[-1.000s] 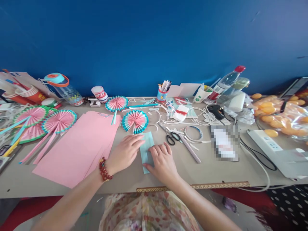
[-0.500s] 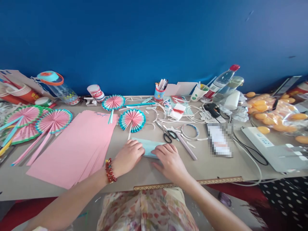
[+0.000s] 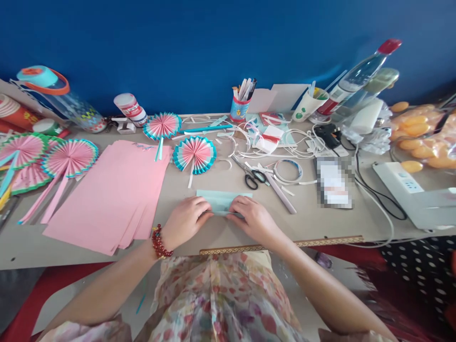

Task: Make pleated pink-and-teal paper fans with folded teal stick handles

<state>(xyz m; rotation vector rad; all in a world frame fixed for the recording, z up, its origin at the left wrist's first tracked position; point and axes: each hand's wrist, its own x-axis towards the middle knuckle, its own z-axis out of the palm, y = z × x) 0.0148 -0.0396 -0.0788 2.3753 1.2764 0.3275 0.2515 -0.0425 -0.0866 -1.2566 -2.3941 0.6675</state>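
A pale blue paper strip (image 3: 223, 199) is laid crosswise on the table (image 3: 199, 244), near its front edge and directly before the body. Its near edge is gripped at two places: the left end by the left hand (image 3: 188, 219), the right end by the right hand (image 3: 255, 216). In both, the fingers are curled over the paper and drawn in close to the thumb; the fingertips are partly hidden. The middle of the strip is left uncovered between the hands. Folding appears to be at an early stage, since most of the strip looks flat; whether a crease has been made cannot be told. Completed pleating is seen in the turquoise-rimmed fan (image 3: 195, 154) beyond the strip. The pink sheets (image 3: 107, 194) to the left are stacked flat and unpleated, and the scissors (image 3: 252, 180) are left unheld.
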